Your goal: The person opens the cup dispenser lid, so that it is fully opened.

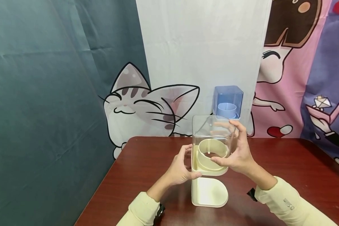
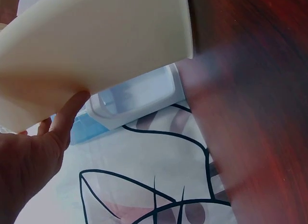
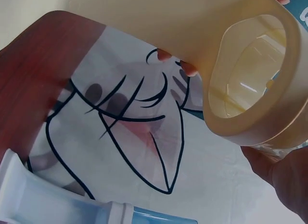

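A cream stand [image 1: 210,192] stands upright before me, with a flat rounded base and a ring-shaped holder [image 1: 212,161] on its upper shelf. Above the ring sits a clear, open-topped container [image 1: 200,127]. My left hand [image 1: 179,168] grips the stand's left side at shelf height, thumb in front and fingers behind. Around the clear container's right side curl the fingers of my right hand [image 1: 240,153], its thumb across the front by the ring. The left wrist view has the stand's broad back panel [image 2: 106,41] close up; the ring's underside [image 3: 216,113] appears in the right wrist view.
A similar stand with a blue see-through container [image 1: 228,94] is behind, near the table's far edge. The dark red table [image 1: 147,163] reaches a hanging cloth backdrop [image 1: 203,47] printed with cartoon figures.
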The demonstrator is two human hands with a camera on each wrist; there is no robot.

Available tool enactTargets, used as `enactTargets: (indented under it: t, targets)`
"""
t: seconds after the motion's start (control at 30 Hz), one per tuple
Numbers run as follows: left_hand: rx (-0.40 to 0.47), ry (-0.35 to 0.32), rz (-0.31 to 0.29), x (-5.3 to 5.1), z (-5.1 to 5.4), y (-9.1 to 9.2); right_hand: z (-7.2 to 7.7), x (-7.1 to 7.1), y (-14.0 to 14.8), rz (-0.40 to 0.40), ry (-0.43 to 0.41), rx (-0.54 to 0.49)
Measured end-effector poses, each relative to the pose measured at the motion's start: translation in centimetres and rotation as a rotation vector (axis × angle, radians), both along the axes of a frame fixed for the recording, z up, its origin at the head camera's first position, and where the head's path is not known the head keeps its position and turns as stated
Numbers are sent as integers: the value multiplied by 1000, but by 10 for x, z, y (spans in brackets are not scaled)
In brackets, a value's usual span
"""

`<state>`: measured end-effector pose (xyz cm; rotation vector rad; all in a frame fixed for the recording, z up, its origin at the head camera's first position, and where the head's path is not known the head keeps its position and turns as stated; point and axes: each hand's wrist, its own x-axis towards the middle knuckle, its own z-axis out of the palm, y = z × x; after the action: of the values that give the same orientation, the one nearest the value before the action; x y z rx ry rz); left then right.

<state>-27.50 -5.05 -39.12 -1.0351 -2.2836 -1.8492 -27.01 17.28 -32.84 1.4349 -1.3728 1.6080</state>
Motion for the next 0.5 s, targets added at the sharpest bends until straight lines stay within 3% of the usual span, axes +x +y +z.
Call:
enactTargets:
  t: [0.2,0.5]
  targets:
    - [0,-8,-40,-1,-4,2,-5,0,4,-52,-20,1]
    - [18,17,-68,0,-6,2,-4,-4,5,-28,-30,79]
